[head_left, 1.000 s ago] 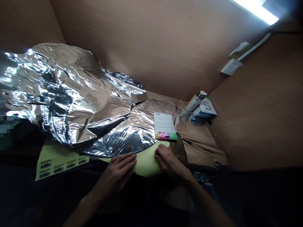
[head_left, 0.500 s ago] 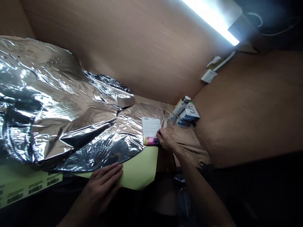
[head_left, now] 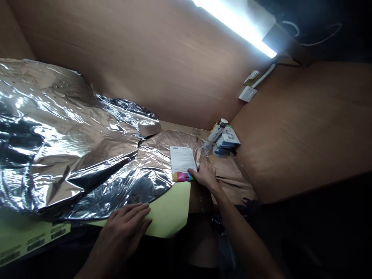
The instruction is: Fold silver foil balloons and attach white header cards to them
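From my remote view, the person's left hand (head_left: 123, 228) lies flat on a pale yellow-green sheet (head_left: 168, 211), its grip apart with the fingers spread and clamped on nothing. The right hand (head_left: 205, 176) reaches across to the bottom edge of a printed white card (head_left: 182, 161) with a rainbow band. Its fingertips (head_left: 192, 171) meet the card near that band, but I can't tell whether this grip is pinching the card or only touching it.

The card lies on crumpled aluminium foil (head_left: 72, 143), near the foil's lower edge and just above the sheet. The foil overlaps the sheet's upper edge, and the sheet's lower part sits out in the open beneath the left hand. As things lie now, the card and sheet are separate, with neither fixed in place as far as I can see.

Further left, a green sheet of barcode labels (head_left: 31, 242) sits below the foil. Beyond the card stand a white tube (head_left: 217, 130) and a small printed box (head_left: 228, 138), just beside each other against a cardboard wall (head_left: 145, 58).
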The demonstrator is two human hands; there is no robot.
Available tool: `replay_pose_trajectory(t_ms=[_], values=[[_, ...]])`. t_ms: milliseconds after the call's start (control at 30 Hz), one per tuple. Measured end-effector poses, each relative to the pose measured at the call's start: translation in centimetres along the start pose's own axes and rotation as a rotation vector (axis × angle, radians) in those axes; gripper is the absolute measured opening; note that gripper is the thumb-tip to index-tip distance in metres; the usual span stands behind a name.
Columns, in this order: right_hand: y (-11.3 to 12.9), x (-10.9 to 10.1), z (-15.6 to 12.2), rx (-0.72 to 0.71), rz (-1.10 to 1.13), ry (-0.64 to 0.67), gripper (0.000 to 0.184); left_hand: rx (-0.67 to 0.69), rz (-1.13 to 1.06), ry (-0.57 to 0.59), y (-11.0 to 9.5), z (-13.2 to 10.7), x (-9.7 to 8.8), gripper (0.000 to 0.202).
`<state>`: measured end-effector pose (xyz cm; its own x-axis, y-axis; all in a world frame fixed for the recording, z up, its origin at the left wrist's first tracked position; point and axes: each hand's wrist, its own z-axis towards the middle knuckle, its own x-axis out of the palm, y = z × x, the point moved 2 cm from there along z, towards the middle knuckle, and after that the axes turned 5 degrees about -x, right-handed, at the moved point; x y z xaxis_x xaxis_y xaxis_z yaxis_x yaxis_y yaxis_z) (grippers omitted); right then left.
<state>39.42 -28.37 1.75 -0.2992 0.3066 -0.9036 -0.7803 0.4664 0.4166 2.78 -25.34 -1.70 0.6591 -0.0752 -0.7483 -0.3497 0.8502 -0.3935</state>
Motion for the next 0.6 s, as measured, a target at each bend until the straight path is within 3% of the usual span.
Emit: replay_pose_trajectory(t_ms=[167, 300, 367, 467, 533, 600], values=[[1.5, 1.0, -1.2, 0.028, 0.336, 0.063, 0.038, -0.021, 0.094, 0.030, -3.8, 7.9, 3.1, 0.038], [3.2, -0.4, -3.8, -0.039, 0.658, 0.074, 0.048, 0.093, 0.162, -0.052, -5.6, 12.5, 5.2, 0.043], [2.7, -2.2, -5.3, -0.060, 0.814, -0.007, 0.052, 0.129, 0.028, -0.131, -6.0, 12.9, 4.5, 0.037], [0.3, -5.2, -8.0, -0.087, 1.016, -0.128, 0.051, -0.084, -0.201, -0.217, -5.7, 12.1, 2.2, 0.029], [-1.4, -6.2, -9.8, -0.136, 1.082, 0.025, 0.047, -0.274, -0.309, -0.191, -5.3, 11.6, 1.2, 0.039], [-3.1, -6.8, -10.7, -0.130, 1.115, 0.166, 0.042, -0.382, -0.435, -0.091, -5.0, 11.6, 1.2, 0.042]])
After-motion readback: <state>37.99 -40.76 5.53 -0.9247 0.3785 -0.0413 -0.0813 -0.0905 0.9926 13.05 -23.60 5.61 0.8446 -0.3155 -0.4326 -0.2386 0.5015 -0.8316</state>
